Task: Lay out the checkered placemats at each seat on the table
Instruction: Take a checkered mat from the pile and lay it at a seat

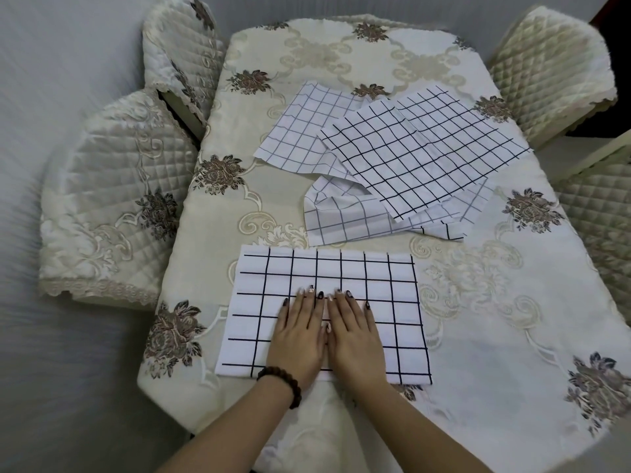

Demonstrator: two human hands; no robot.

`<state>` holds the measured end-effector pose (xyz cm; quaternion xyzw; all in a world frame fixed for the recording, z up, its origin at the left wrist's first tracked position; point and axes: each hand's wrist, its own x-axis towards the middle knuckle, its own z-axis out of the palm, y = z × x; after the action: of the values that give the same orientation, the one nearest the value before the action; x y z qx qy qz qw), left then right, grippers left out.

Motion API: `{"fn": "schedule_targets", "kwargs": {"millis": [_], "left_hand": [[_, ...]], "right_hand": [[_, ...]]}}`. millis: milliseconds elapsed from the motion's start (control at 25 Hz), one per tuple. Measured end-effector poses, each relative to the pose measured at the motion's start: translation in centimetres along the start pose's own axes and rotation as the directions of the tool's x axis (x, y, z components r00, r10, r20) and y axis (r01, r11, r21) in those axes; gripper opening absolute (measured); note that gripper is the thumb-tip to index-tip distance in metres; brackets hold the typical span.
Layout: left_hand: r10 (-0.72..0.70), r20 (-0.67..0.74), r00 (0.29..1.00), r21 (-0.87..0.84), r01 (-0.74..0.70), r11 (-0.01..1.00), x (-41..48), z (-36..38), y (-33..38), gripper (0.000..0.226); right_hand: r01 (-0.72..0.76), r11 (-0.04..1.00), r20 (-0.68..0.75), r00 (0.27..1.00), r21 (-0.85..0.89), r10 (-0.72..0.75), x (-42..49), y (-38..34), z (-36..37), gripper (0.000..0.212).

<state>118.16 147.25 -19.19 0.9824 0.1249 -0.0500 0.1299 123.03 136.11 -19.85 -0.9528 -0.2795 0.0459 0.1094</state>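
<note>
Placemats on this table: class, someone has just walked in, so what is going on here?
A person presses the left hand and right hand flat on one checkered placemat, spread square at the near seat of the cloth-covered table. The remaining placemats lie in a loose overlapping pile further back, not yet laid out. Quilted chairs stand alongside.

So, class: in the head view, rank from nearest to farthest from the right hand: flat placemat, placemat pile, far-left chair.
1. Flat placemat, under the right hand.
2. Placemat pile, mid-table beyond.
3. Far-left chair, back left corner.
</note>
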Motion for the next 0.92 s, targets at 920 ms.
{"fn": "schedule_targets", "kwargs": {"millis": [920], "left_hand": [[-0.05,-0.078,0.996,0.018,0.052,0.999,-5.1,0.4,0.2,0.054]], "right_hand": [[-0.027,1.0,-0.015,1.0,0.003,0.027,-4.5,-3.2,0.4,0.056]]}}
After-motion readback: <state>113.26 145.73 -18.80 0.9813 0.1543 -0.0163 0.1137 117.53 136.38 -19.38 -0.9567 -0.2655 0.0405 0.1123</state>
